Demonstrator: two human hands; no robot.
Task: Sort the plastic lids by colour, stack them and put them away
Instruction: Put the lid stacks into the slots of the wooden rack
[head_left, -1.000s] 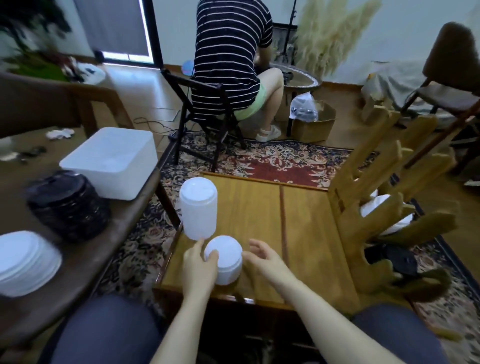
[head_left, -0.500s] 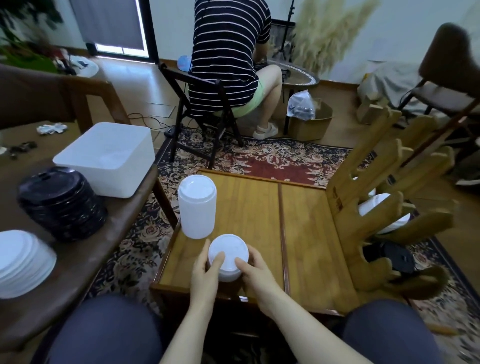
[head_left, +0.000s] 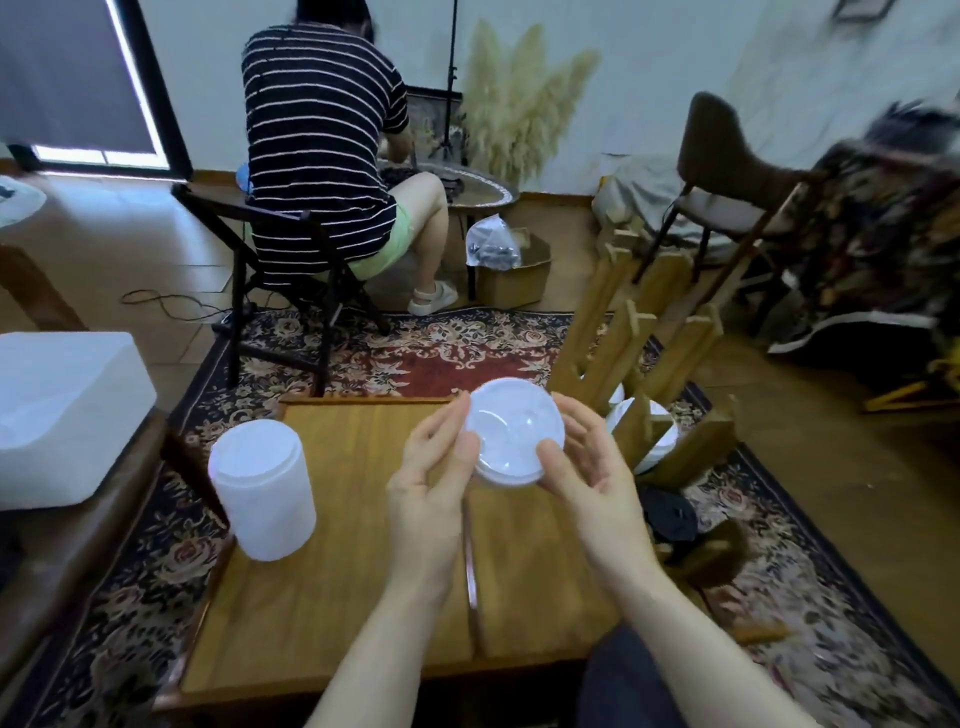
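Lids, a short white stack (head_left: 514, 434), sit lifted above the wooden table (head_left: 363, 519), pinched at nine o'clock by my left hand (head_left: 434, 483), at four by my right hand (head_left: 587, 467); I'd keep it level, edges flush.

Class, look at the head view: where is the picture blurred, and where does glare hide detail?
Head view: motion blur smears the dark patterned heap at the right edge; the lid stack between left hand and right hand stays fairly sharp; the white box is overexposed, its surface detail lost.

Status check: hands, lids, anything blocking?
Left hand and right hand hold small white lid stack above table. Tall stack stands left. Nothing blocking.
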